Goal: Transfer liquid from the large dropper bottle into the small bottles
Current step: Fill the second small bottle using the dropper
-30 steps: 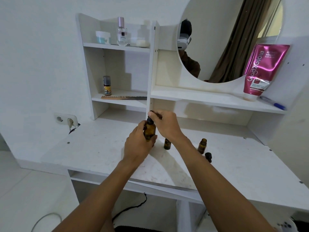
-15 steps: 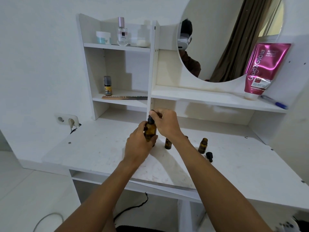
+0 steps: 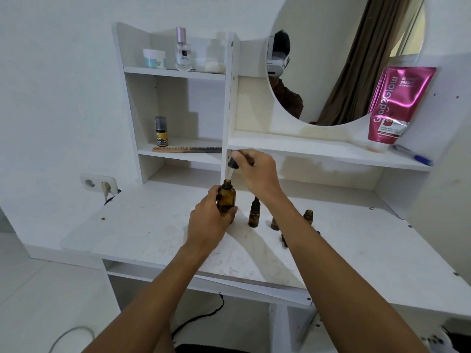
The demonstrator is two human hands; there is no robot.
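Now the dropper [image 3: 232, 166] is out of the large bottle [image 3: 226, 200], its glass tip hanging just above the open neck, so the step in hand looks like the draw: liquid taken up and about to be carried across. The left hand [image 3: 207, 225] is wrapped closed around the lower body of the large bottle, holding it upright a little above or on the desk [image 3: 142, 225], toward the middle of the desk and well back from its front edge; whether the base touches the surface cannot be told. The right hand [image 3: 257, 174] is nearly closed, thumb and fingertips pinching the black bulb of the dropper, with the other fingers curled loosely behind. Just right of the large bottle stands a small bottle [image 3: 254, 215] that seems to have its dark cap on; a second small bottle [image 3: 308, 216] stands farther right, neck open, partly behind the right forearm. Another dark piece near it is mostly hidden by the arm. Next, I judge, the right hand must carry the dropper sideways to the open small bottle without squeezing early, line the tip over that narrow neck, and then press the bulb gently; a drip on the way is the likely risk.
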